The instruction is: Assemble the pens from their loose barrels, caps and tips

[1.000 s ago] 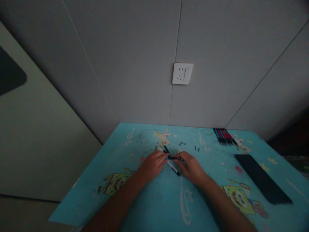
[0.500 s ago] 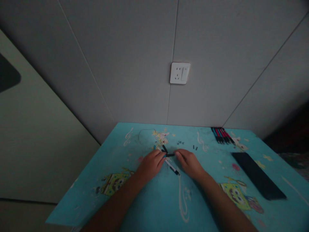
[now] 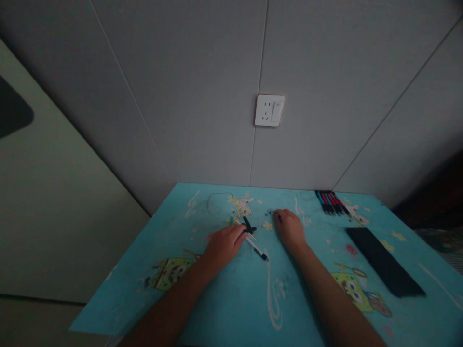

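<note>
My left hand [image 3: 224, 243] is closed around a dark pen part [image 3: 250, 230], whose black end sticks out past the fingertips. Another black piece [image 3: 246, 222] lies just beyond it. Under and beside these fingers are a white pen tube with a black end [image 3: 259, 252] and a bit of blue [image 3: 232, 220]. Farther right, my right hand [image 3: 290, 230] rests on the tabletop with fingers pinched together beside a group of tiny dark parts [image 3: 268, 212]. What those fingertips hold, if anything, is too small to make out.
A row of black, blue and red pens [image 3: 331, 203] lies at the back right of the blue patterned table [image 3: 231, 308]. Nearer on the right is a long dark flat piece [image 3: 385, 261]. Behind the table rises a grey wall with a socket [image 3: 269, 110].
My right hand has left the dark pen part and moved up and right to the tiny parts. My left hand stays almost in place with the pen part.
</note>
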Available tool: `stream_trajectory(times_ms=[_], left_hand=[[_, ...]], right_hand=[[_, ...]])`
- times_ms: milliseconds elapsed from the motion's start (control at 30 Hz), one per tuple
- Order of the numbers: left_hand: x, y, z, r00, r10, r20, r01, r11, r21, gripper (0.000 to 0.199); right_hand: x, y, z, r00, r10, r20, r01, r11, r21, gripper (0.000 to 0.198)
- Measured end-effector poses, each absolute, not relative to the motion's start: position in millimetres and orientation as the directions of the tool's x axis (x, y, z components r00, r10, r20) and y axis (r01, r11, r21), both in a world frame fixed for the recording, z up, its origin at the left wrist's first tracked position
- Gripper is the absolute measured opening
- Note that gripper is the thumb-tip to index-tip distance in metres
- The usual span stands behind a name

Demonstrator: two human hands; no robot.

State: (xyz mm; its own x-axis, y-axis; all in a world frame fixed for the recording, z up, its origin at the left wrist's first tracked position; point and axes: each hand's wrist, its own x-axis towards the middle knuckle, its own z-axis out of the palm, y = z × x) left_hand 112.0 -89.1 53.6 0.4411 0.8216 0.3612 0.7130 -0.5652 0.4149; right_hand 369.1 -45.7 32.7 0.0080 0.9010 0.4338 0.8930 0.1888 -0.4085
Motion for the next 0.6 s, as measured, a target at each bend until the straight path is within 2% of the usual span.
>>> stream_trajectory(times_ms=[200,300,367,600], left_hand=[[111.0,-87.1,53.0,0.425,0.826,0.371,0.716,-0.557,0.421,0.023],[110.7,-85.7,53.5,0.429,0.822,0.374,0.711,-0.563,0.422,0.024],[110.4,-85.6,54.0,0.436,0.819,0.373,0.707,-0.568,0.42,0.025],[110.2,-87.5,53.6,0.439,0.819,0.368,0.707,-0.568,0.42,0.026]], right_hand=[[361.4,-65.9,47.9,-0.018,0.898,0.44,0.812,0.27,-0.517,0.027],[348.8,-82.8,54.4,-0.103,0.911,0.398,0.622,0.371,-0.689,0.026],[341.2,-89.9,57.1,-0.136,0.919,0.371,0.507,0.386,-0.77,0.023],[334.8,-91.5,57.2,-0.11,0.94,0.323,0.439,0.337,-0.833,0.019]])
